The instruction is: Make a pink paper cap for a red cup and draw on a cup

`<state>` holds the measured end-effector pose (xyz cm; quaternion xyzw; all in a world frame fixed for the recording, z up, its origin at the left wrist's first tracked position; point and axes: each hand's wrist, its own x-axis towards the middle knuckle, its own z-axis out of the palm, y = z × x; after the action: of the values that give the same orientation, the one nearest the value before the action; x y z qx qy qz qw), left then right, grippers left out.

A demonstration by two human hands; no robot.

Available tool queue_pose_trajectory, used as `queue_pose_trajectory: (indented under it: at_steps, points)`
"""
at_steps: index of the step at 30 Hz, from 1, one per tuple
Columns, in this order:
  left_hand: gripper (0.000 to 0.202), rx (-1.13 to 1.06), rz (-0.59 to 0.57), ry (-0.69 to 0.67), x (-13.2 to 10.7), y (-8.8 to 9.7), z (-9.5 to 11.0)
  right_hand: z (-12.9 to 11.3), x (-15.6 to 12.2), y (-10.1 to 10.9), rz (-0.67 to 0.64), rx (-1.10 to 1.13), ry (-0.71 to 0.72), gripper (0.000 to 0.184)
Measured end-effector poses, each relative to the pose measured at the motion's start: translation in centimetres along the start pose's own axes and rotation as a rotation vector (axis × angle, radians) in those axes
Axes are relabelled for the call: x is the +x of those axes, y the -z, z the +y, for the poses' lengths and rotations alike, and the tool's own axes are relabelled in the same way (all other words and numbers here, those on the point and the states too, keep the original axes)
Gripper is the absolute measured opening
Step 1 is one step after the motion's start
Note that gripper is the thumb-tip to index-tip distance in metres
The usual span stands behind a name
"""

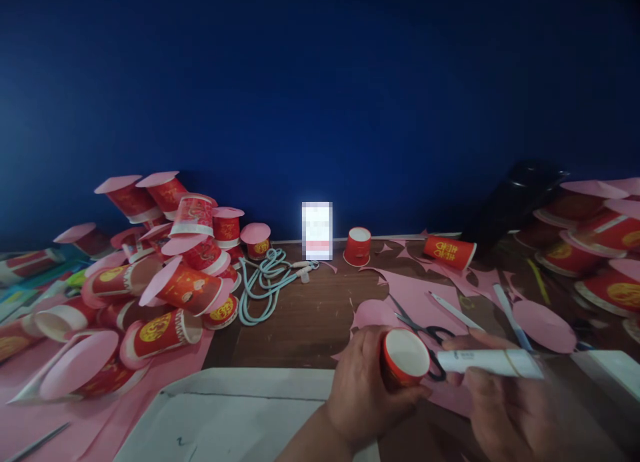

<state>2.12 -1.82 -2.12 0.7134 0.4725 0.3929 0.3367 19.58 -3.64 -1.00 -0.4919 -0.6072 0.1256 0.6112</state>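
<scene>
My left hand (357, 389) is wrapped around a red paper cup (406, 357). The cup's white inside faces up toward me. In my right hand (500, 399) is a white glue stick (480, 363), held level with its near end pointing at the cup and small print on its side. Behind the cup lie black-handled scissors (425, 329), partly covered by the cup and hand. They rest on pink paper (415, 290). A round pink paper piece (373, 313) shows just beyond my left hand.
Red cups with pink discs pile up at left (187, 282) and right (600, 249). A coiled pale-blue cord (263, 292), an upright red cup (357, 247) and a tipped one (450, 251) lie ahead. A white board (240, 415) is in front; a blurred bright panel (317, 230) stands at the back.
</scene>
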Motion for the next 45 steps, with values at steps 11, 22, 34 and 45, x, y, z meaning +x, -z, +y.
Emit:
queue_pose_trajectory:
  at_steps: [11, 22, 34, 45]
  points:
    - [0.061, 0.040, 0.000, 0.014, 0.04, 0.02, 0.11, 0.28, -0.17, 0.23, -0.059, 0.024, -0.006, 0.032]
    - [0.058, 0.110, -0.032, -0.018, 0.02, -0.03, -0.05, -0.02, -0.18, -0.15, -0.105, 0.006, -0.045, 0.035]
    - [0.058, 0.111, -0.034, -0.027, -0.11, 0.09, 0.05, 0.20, 0.03, -0.51, -0.169, -0.111, -0.014, 0.036]
    - [0.058, 0.117, -0.038, -0.033, -0.14, -0.01, -0.18, 0.40, 0.09, -0.42, -0.191, -0.121, -0.032, 0.036]
